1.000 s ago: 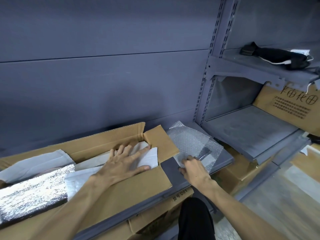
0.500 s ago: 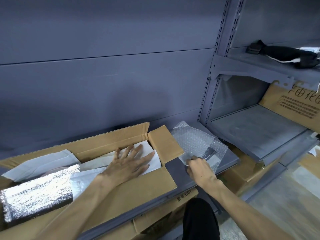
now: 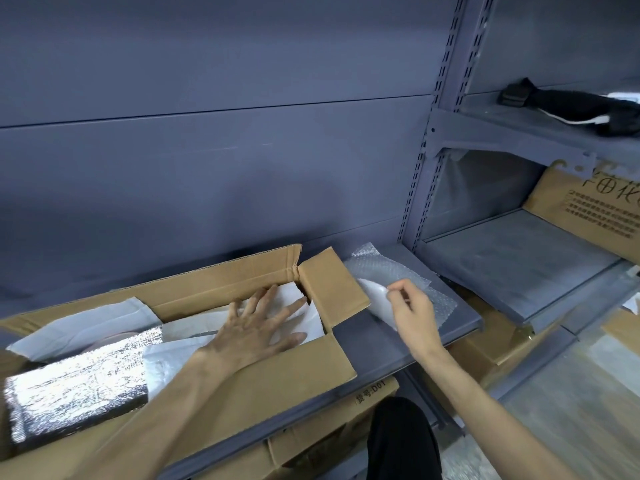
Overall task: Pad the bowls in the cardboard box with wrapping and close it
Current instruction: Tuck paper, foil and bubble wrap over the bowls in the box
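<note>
Left hand [image 3: 256,327] presses white wrapping [image 3: 294,306] in the cardboard box [image 3: 298,368]; right hand [image 3: 412,313] pinches a white sheet [image 3: 375,299].

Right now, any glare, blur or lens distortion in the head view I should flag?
Head view: strong glare on the foil wrap in the cardboard box; motion blur on the white sheet the right hand pinches; wide-angle bending of the shelf upright; left hand reads sharp; lighting dim and even.

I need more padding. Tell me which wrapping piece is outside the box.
The bubble wrap on the shelf, pinched by the right hand; the white sheets and foil lie inside the cardboard box.
</note>
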The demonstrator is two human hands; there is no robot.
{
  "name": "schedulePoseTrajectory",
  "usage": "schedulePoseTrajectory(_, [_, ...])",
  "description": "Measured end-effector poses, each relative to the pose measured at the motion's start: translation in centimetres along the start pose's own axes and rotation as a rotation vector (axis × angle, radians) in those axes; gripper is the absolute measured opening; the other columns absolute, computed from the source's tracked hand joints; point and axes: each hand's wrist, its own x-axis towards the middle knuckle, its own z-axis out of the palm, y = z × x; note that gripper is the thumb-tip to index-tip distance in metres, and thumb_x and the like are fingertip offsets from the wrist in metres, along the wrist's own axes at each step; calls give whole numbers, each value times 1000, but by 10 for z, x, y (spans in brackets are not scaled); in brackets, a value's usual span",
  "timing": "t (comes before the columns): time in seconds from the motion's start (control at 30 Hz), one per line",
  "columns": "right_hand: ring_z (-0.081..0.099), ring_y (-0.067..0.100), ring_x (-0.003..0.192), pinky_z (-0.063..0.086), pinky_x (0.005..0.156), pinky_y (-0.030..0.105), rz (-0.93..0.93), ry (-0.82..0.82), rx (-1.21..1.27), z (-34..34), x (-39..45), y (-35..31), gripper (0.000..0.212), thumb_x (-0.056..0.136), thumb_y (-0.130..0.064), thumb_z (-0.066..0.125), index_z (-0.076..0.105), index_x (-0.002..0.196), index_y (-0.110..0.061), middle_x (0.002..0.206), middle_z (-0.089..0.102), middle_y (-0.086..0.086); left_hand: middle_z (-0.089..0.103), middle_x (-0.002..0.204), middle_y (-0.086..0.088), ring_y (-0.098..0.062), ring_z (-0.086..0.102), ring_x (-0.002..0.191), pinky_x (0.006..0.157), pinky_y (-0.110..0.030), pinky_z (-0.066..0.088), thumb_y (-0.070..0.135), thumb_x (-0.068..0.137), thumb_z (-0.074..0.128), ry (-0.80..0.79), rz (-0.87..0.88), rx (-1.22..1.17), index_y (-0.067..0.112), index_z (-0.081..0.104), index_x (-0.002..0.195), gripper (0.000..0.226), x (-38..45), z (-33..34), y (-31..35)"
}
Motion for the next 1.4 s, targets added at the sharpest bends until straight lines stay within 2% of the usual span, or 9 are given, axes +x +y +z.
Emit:
schedulePoseTrajectory(0.2, [51,13,87,38,72,30,153,170,278,-8,0,-26,13,101,-18,46,56,93,-20,96,57,-2,-3,170,7,-12,-8,156,125,-49,2,75,96,19,-24,17,-66,53,-7,155,69,0,4,-7])
schedulePoseTrajectory(0.37, [48,-5,74,42,69,22,-71,270,281,-1,-11,-57,13,101,-18,43,53,94,-25,83,54,-25,11,169,12,-12,9,155,125,-46,10,75,95,18,20,-24,-138,39,5,160,76,1,0,-9])
schedulePoseTrajectory(0.57, [59,-2,91,42,72,12,-322,-35,185,38,-36,-92,11,103,-29,42,52,103,-33,108,65,-20,28,162,8,-19,24,148,119,-49,23,79,91,8,69,-74,-98,35,13,161,82,-17,-15,-32])
schedulePoseTrajectory(0.67, [56,7,116,46,93,27,-375,-177,105,67,-50,-104,11,106,-32,42,53,109,-30,125,59,-17,30,162,6,-19,26,148,117,-49,24,77,89,2,49,-123,19,30,8,162,87,-32,-16,-51])
schedulePoseTrajectory(0.9, [43,23,107,41,90,44,-360,-436,-403,129,-70,-125,14,109,-26,34,44,107,-18,115,48,0,29,162,8,-17,26,148,117,-47,26,60,101,13,26,-129,17,30,28,156,65,-63,-1,-70])
schedulePoseTrajectory(1.07, [40,29,119,40,95,48,-280,-619,-664,160,-73,-124,20,108,-26,34,44,121,-14,130,38,7,48,128,-6,-28,48,119,97,-46,47,26,105,46,224,-115,-243,12,61,119,25,-60,-4,-66])
schedulePoseTrajectory(1.17, [42,31,119,41,94,48,-317,-653,-732,167,-75,-121,21,107,-24,36,46,122,-13,130,39,8,65,96,-13,-40,62,87,75,-50,52,9,97,48,415,-251,-443,10,49,103,5,-61,-11,-66])
schedulePoseTrajectory(1.27, [44,30,115,42,94,51,-435,-758,-775,164,-76,-118,16,106,-19,36,48,116,-14,126,41,6,68,73,-4,-42,62,69,63,-48,53,25,100,47,496,-352,-611,23,35,101,12,-62,-16,-64])
schedulePoseTrajectory(1.4, [44,23,113,42,97,49,-467,-872,-707,155,-74,-115,14,107,-27,37,49,105,-20,124,43,-2,65,82,-4,-37,66,79,70,-47,54,31,98,59,433,-338,-594,15,41,121,33,-54,-16,-63])
